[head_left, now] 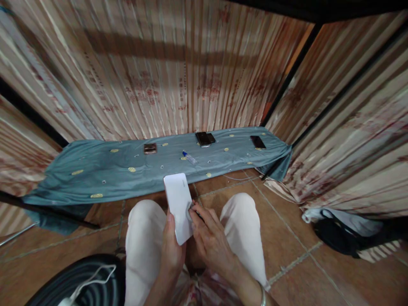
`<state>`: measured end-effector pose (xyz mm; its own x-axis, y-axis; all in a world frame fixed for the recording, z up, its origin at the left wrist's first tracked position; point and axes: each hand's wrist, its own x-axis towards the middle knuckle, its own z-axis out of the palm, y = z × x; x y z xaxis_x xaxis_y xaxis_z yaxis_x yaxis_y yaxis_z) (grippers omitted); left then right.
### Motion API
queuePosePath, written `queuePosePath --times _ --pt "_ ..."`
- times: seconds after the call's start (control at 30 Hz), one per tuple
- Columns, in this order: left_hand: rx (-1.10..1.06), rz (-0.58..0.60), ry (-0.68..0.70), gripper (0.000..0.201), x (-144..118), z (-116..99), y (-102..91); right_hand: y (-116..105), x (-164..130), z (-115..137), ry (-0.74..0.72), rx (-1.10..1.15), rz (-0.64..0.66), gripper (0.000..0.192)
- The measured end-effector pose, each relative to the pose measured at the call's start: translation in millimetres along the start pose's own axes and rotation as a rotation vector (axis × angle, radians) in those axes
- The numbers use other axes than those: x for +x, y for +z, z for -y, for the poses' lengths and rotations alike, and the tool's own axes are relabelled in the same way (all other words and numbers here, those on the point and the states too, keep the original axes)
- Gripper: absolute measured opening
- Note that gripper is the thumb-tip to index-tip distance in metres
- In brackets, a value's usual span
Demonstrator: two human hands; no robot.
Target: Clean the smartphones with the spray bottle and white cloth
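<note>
Gripping white phone [178, 207] upright, long axis pointing away, left hand [172, 248] clamped, right hand [208, 242] seemingly pinching edge.

Both hands [191, 233] hemmed between knees [242, 221]. Ahead, low cloth-covered bench [95, 174] open at left end; phones [204, 138], pen [190, 157], small box [149, 148] scattered mid and right. Curtains [344, 140] wall every side; bag [338, 233] blocks right floor.

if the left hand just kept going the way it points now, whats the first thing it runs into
Probably the low cloth-covered table. The left hand, holding the white device, points up and away over bare floor tiles; depth is hard to judge.
</note>
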<state>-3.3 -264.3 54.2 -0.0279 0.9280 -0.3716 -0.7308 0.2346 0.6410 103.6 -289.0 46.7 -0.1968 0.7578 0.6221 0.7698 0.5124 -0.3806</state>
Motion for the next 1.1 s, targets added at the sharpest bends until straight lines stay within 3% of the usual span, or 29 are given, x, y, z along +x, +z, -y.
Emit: queuePosePath --times 0.13,0.47,0.67,0.8,0.97,1.03,1.1 --pt "-0.008 -0.052 0.025 0.044 2.0 0.3 -1.5 1.4 -3.5 -3.6 0.046 -0.012 -0.008 0.048" --pt "0.013 -0.007 -0.044 0.051 2.4 -10.8 9.3 -4.0 -8.2 0.6 0.061 -0.042 -0.049 0.043" --pt "0.037 0.037 -0.036 0.053 7.8 -5.7 6.0 -2.9 -8.8 2.6 0.061 0.032 -0.037 0.041" --pt "0.013 0.051 -0.034 0.056 8.4 -4.5 9.4 -29.6 5.3 -0.3 0.07 0.062 -0.129 0.041" --pt "-0.025 0.074 -0.04 0.058 3.0 -6.5 16.5 -86.1 47.5 -10.9 0.022 -0.048 -0.491 0.047" --pt "-0.031 0.103 -0.058 0.06 1.7 -6.5 16.1 -92.2 59.2 -11.4 -0.014 -0.047 -0.494 0.048" --pt "-0.046 0.111 -0.054 0.06 1.4 -6.3 13.3 -84.1 61.2 -7.1 -0.064 -0.006 -0.379 0.05"
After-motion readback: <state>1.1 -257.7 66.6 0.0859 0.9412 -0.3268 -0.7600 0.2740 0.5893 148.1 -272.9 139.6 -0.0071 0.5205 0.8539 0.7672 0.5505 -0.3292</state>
